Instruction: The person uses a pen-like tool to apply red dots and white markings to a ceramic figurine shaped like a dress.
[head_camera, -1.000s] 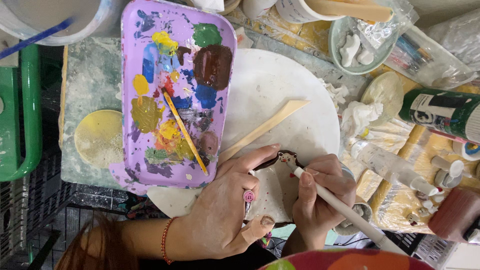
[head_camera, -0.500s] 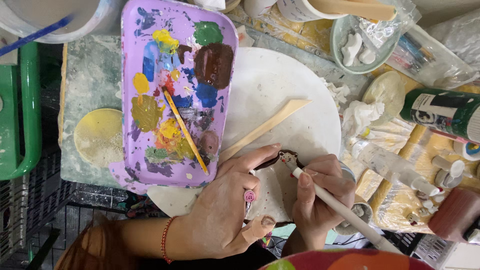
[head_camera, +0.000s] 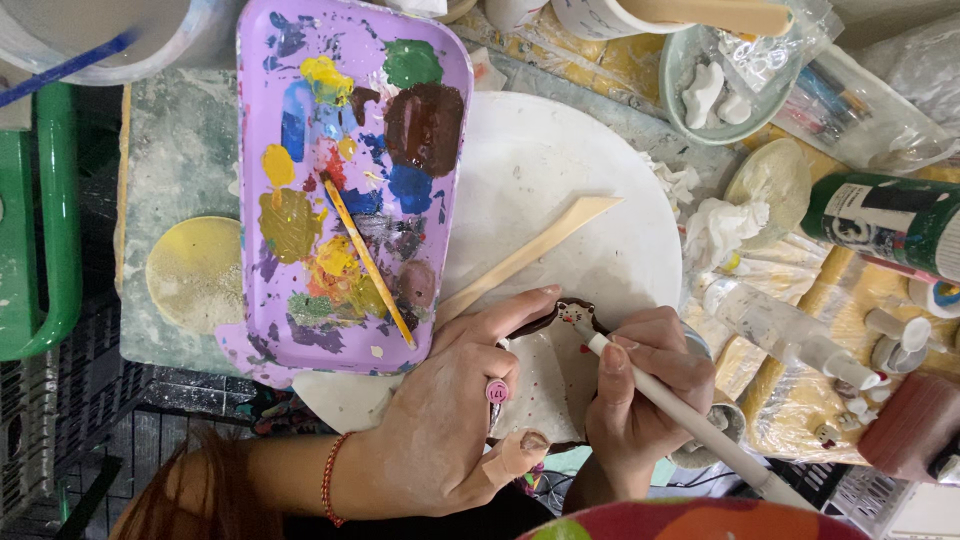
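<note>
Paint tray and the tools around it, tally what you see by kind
Purple paint tray: 1
Brushes: 2, a yellow one on the tray, a white one in the right hand
Wooden modelling stick: 1
Green bottle: 1
Total: 5

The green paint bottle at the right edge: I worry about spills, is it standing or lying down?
Lying down. The green paint bottle shows its long labelled side to the overhead camera, stretched across the yellow table covering. Its cap end is out of frame.

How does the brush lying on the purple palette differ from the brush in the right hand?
The palette brush is thin, orange-yellow and lies untouched on the purple palette. The held brush is thicker, white, and gripped by the right hand, tip on a small brown figure. Both are slender and slanted.
</note>
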